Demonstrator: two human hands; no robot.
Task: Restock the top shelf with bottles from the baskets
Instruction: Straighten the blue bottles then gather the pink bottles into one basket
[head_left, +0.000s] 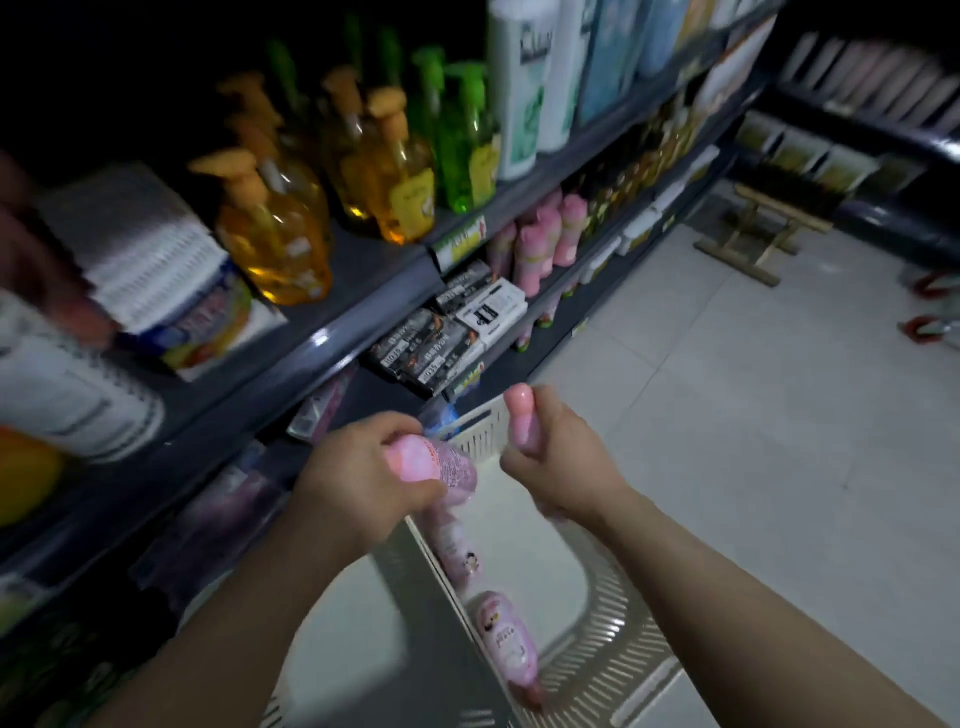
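Observation:
My left hand (358, 483) grips a pink bottle (441, 465) by its body, held over the cream slatted basket (608, 649) on the floor. A second pink bottle (522, 415) stands upright in my right hand (558, 462), cap end up. Two more pink bottles (506, 642) lie along the basket's left wall. The top shelf (363, 270) at upper left carries yellow pump bottles (275, 234), green pump bottles (465, 135) and tall white bottles (519, 88).
A lower shelf holds black and white boxes (457, 327) and pink bottles (545, 239). A second cream basket (343, 623) sits under my left arm. A wooden stand (763, 234) is on the tiled floor (779, 415); another shelving unit (857, 104) is at far right.

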